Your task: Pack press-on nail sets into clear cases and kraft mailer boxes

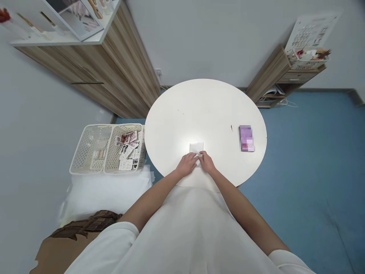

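Observation:
On the near part of the white oval table [171, 114] lies a small, flat white rectangular piece [196, 147], like folded paper or tissue. My left hand [186, 164] reaches over its lower left side, its fingers together on the white piece. From the right, my right hand [207, 162] bends its fingers onto the same piece, close to the left fingertips. Both hands cover the lower part of it, and the thumbs are hard to make out. Farther right on the table is a purple and pink pack [246, 137], blurred by pixels.
Two white plastic baskets [90, 150] stand left of the table, the right one holding small printed cards [128, 152]. A wood-grain cabinet [125, 64] rises behind them. At back right is a low shelf unit [270, 72]. A tiny dark object [231, 128] lies near the pack.

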Tool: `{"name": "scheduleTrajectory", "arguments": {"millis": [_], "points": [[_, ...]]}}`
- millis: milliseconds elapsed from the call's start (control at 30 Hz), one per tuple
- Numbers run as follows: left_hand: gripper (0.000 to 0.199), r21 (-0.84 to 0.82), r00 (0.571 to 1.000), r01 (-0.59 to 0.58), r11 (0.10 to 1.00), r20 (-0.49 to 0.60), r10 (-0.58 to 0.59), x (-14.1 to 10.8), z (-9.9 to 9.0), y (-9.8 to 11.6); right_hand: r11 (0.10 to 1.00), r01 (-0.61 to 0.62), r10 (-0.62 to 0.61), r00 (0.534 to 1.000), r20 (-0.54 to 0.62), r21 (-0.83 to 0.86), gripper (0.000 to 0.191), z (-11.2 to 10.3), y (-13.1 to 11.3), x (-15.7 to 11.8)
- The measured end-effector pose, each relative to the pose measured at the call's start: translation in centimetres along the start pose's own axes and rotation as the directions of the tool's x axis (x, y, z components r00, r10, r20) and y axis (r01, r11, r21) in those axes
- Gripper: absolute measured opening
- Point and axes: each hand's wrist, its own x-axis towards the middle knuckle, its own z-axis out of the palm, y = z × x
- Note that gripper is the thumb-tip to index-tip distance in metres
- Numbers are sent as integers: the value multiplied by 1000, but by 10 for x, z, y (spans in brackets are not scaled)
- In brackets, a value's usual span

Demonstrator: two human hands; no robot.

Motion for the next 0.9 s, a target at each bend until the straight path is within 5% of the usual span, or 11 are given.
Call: {"name": "scheduleTrajectory", "arguments": {"millis": [167, 267, 433, 633, 900], "points": [[42, 76, 997, 64, 995, 46, -67, 1, 7, 4, 956, 224, -254, 955, -154, -190, 40, -5, 3, -17], [42, 60, 994, 99, 993, 35, -101, 0, 8, 2, 872, 343, -381, 924, -42, -350, 46, -6, -1, -22], [44, -25, 990, 108, 994, 90, -105, 2, 3, -3, 812, 378, -366, 923, 116, -446, 62, -5, -5, -14], [77, -160, 999, -22, 987, 43, 29, -22, 2, -4, 788, 406, -357, 914, 193, -464, 56, -8, -12, -26], [31, -346, 999, 36, 937, 22, -30, -59, 22, 13, 811, 417, -308, 901, 307, -411, 35, -6, -7, -80]]}}
